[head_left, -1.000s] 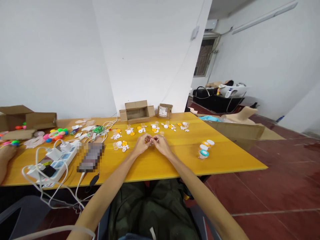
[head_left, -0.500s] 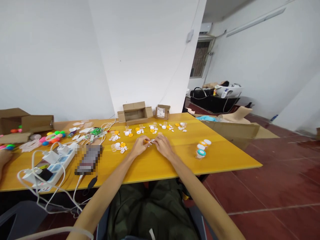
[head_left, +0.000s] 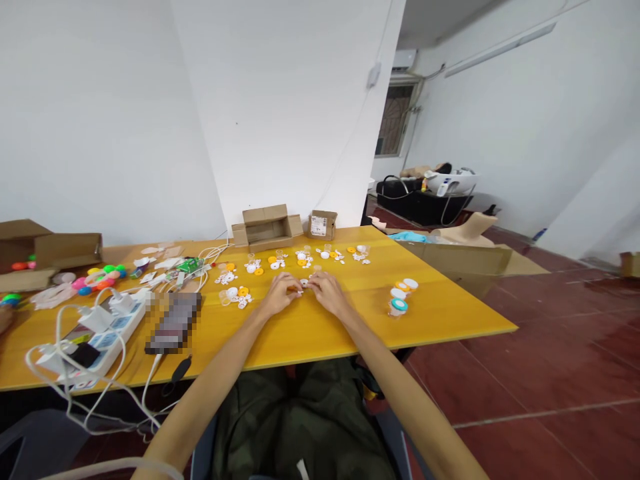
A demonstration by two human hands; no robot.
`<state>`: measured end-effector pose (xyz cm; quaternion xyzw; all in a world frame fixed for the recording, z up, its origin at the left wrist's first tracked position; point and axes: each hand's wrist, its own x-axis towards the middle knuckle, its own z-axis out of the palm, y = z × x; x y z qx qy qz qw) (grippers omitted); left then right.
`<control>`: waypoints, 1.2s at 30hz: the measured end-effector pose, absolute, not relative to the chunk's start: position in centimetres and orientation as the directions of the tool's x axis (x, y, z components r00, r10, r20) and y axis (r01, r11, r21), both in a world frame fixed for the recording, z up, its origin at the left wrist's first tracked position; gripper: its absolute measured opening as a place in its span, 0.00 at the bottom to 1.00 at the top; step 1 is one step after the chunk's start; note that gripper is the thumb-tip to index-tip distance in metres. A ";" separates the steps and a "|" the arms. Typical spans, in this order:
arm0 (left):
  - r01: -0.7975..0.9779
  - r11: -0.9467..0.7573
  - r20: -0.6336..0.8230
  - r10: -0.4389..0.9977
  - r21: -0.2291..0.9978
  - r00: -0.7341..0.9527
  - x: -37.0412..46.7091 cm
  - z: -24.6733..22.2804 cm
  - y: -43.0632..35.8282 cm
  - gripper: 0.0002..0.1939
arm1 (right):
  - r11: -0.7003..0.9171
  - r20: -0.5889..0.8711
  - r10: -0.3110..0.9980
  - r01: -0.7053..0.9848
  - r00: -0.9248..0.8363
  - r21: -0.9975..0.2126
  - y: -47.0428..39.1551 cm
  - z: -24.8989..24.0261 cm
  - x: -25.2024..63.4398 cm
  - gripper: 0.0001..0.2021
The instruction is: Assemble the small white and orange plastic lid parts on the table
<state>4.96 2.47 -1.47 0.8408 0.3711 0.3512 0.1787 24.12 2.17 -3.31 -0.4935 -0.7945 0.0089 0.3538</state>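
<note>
My left hand (head_left: 281, 294) and my right hand (head_left: 327, 292) meet close together over the table, fingers bent into pinches. Between them shows a small white plastic part (head_left: 305, 283), which touches my right fingertips. What my left fingertips hold is too small to make out; a whitish bit shows just below them. Beyond the hands lie sets of small white wheel-like parts (head_left: 242, 302), orange discs (head_left: 259, 271), white round caps (head_left: 325, 255) and clear cups (head_left: 223, 298). On the right stand several capped clear cups, one with a teal lid (head_left: 399, 304).
Open cardboard box (head_left: 265, 230) and small labelled box (head_left: 321, 225) stand at the table's back. To my left are a phone (head_left: 175, 321), a white power strip (head_left: 107, 340) with tangled cables, and colourful balls (head_left: 103, 279). Another person's hand (head_left: 6, 317) is at the far left.
An orange piece that showed at my left fingertips is no longer visible there. Both hands stay nearly in place, while the whole view shifts slightly.
</note>
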 end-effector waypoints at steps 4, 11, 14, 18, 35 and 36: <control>0.544 -0.624 0.436 0.781 0.561 0.446 5.0 -1.4 2.4 0.04 | 0.493 0.576 0.797 0.746 -0.181 -0.447 2.3 -3.0 24.3 0.10; 0.563 -0.613 0.433 0.790 0.554 0.434 4.8 -1.7 2.8 0.05 | 0.484 0.555 0.817 0.710 -0.156 -0.512 2.5 -3.0 24.3 0.10; 0.555 -0.623 0.447 0.782 0.551 0.434 4.7 -2.0 3.0 0.05 | 0.476 0.538 0.823 0.736 -0.182 -0.480 2.5 -3.1 24.3 0.10; 0.554 -0.621 0.455 0.783 0.555 0.423 4.7 -2.2 3.1 0.04 | 0.463 0.509 0.835 0.769 -0.211 -0.442 2.4 -3.2 24.2 0.10; 0.438 -0.555 0.498 0.831 0.707 0.249 4.1 -1.7 3.9 0.12 | 0.339 0.563 0.824 0.857 -0.071 -0.387 1.6 -3.1 23.6 0.10; 0.425 -0.522 0.483 0.851 0.740 0.205 4.0 -1.7 4.1 0.13 | 0.310 0.562 0.826 0.868 -0.045 -0.387 1.7 -3.3 23.5 0.11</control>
